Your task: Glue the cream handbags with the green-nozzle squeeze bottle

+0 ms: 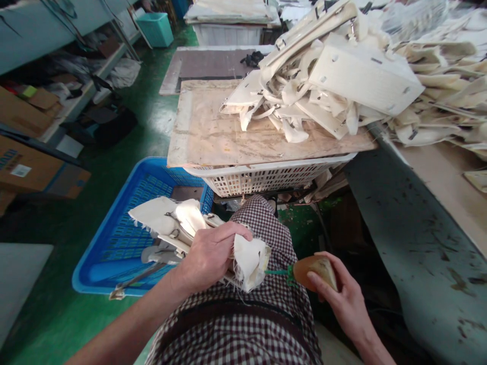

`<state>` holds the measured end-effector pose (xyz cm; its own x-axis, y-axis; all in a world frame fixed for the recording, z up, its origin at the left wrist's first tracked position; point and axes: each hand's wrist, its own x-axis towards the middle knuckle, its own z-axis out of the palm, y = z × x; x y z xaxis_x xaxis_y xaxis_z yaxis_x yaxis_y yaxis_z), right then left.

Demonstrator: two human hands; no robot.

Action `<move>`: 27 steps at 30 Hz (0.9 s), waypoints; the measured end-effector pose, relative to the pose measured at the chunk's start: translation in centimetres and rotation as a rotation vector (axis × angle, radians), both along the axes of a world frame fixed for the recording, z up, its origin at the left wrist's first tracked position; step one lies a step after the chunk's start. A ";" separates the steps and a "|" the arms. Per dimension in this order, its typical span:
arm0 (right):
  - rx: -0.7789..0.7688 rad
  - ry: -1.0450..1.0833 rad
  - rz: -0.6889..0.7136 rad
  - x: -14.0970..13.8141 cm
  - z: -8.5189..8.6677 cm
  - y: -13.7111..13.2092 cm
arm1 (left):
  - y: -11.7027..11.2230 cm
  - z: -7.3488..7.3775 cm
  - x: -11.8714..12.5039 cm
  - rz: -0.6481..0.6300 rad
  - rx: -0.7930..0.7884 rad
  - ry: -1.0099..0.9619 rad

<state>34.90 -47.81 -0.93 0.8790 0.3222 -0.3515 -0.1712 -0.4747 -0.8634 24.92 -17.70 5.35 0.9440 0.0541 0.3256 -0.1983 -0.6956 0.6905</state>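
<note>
My left hand [208, 255] is closed around a cream fabric piece [249, 258] with frayed edges, over my lap. More of the cream material, with small dark metal fittings, extends leftward from the hand above the blue basket [104, 203]. My right hand [348, 294] grips a tool with a bulky amber-brown handle [304, 271]. From that handle a thin green shaft points left to the fabric's frayed end; its tip is not visible, so I cannot tell whether it is inserted. A checked cloth [266, 228] covers my lap.
Ahead, a board [213, 137] rests on a white basket [262, 177] and carries a heap of cream pieces [365, 71]. At right stands a table [452, 187] with more pieces. Cardboard boxes [28, 167] sit on the left, and a teal bin [155, 30] stands farther back.
</note>
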 end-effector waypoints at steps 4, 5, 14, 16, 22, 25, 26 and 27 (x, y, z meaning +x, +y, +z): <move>0.079 0.092 -0.095 0.1 0.0 0.4 | 0.1 -0.1 -0.2 0.018 -0.040 -0.007; 0.106 0.090 -0.124 0.1 -0.2 0.4 | 0.1 -0.2 -0.2 0.018 -0.045 -0.012; 0.155 0.097 -0.182 -0.8 -2.6 0.3 | 0.4 -0.4 -0.6 0.026 -0.069 0.006; 0.147 0.087 -0.199 -1.0 -3.2 0.2 | 0.4 -0.3 -0.5 0.022 -0.060 -0.004; 0.143 0.044 -0.233 -1.2 -3.6 0.4 | 0.3 -0.1 -0.3 0.024 -0.008 -0.044; 0.134 0.044 -0.209 -1.2 -3.1 0.3 | 0.3 0.1 -0.3 0.028 -0.009 -0.036; 0.132 0.046 -0.199 -1.1 -2.9 0.2 | 0.3 0.1 -0.3 0.025 -0.013 -0.035; 0.132 0.050 -0.189 -1.1 -2.6 0.2 | 0.3 0.1 -0.3 0.021 -0.016 -0.038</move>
